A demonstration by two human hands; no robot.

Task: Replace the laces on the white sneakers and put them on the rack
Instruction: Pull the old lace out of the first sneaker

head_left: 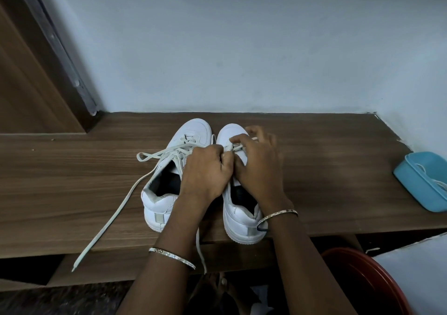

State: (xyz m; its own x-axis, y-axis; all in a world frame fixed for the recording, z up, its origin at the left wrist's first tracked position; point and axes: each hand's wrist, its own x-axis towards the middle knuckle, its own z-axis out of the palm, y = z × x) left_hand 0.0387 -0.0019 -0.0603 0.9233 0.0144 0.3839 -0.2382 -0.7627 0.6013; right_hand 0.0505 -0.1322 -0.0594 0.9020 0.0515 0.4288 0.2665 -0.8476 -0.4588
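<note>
1. Two white sneakers stand side by side on a wooden shelf [326, 169] that runs along a pale wall [242, 48]
2. The left sneaker [157, 201] and the right sneaker [239, 220] lie parallel and nearly touch. Their long axes run from the front edge of the shelf toward the wall, with toes pointing at the wall and heels toward the person
3. The heel of the right sneaker sits just at the front edge of the shelf. Both sneakers rest flat on their soles, openings up
4. The left hand [203, 172] reaches across the left sneaker, its fingers curled and pinching the lace [238, 147] over the front of the right sneaker
5. The right hand [260, 169] lies over the right sneaker's tongue, finger and thumb gripping the same lace just beside the left hand; its far fingers are blurred
6. The loose lace [117, 208] of the left sneaker is undone: one loop lies on the shelf to the left, and a long end trails past the front edge
7. Another lace end [200, 247] hangs over the front edge between the forearms; which sneaker it belongs to I cannot tell
8. Each wrist wears a thin bangle, left [171, 256] and right [278, 215]
9. A blue tub [416, 186] holding something white sits at the right end of the shelf, well apart from the sneakers
10. A red basin [367, 281] shows below the shelf on the right, and a brown door [24, 85] stands at the left
</note>
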